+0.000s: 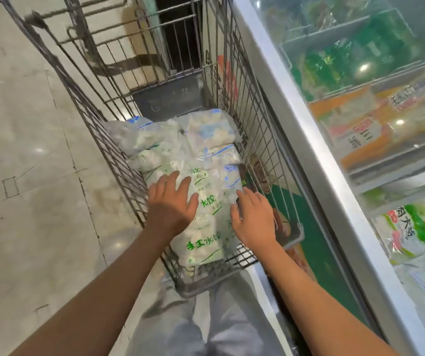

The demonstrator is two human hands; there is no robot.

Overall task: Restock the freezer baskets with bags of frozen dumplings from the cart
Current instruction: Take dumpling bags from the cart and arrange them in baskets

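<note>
Clear plastic bags of white dumplings with green print (203,201) lie stacked in the grey wire cart (257,140), toward its near end; left hand (171,201) and right hand (253,217) rest flat on the top bag, fingers spread

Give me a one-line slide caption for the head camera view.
Both hands, left and right, reach onto clear dumpling bags piled in a wire cart beside the glass-topped freezer.

We see bright overhead light, glare spots on the freezer glass (360,68) at right, and soft blur with wide-angle bending at the edges.
</note>
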